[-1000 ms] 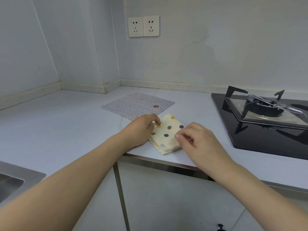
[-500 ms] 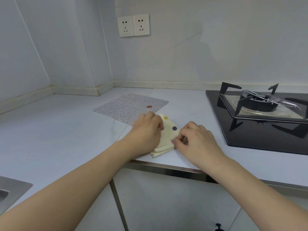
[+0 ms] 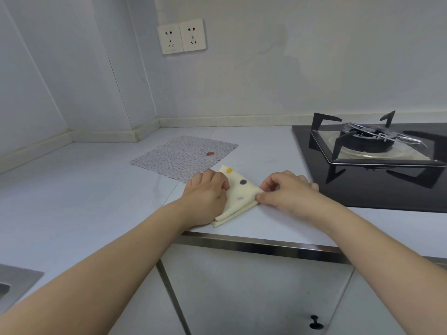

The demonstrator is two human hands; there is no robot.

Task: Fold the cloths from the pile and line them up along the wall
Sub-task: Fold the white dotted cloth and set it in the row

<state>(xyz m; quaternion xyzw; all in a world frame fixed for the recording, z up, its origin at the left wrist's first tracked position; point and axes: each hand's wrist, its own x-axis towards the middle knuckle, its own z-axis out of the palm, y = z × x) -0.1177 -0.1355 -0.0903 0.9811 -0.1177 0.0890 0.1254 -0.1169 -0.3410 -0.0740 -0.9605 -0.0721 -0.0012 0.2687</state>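
A cream cloth with coloured dots [image 3: 238, 192] lies folded into a small layered shape near the counter's front edge. My left hand [image 3: 205, 192] rests on its left side, fingers curled and pressing it down. My right hand [image 3: 285, 189] pinches the cloth's right corner between thumb and fingers. Behind them a larger speckled grey cloth [image 3: 183, 155] lies spread flat on the counter, with a small reddish spot on it.
A black gas hob [image 3: 372, 160] with a burner and pan supports fills the right of the counter [image 3: 72, 189]. A sink corner [image 3: 14, 281] shows at the lower left. A double wall socket [image 3: 181, 36] sits above the back wall. Cabinet doors hang below.
The dotted cloth has been folded smaller, from a wider square to a narrow layered wedge. My right hand has moved to its right corner; my left hand stayed on its left side.
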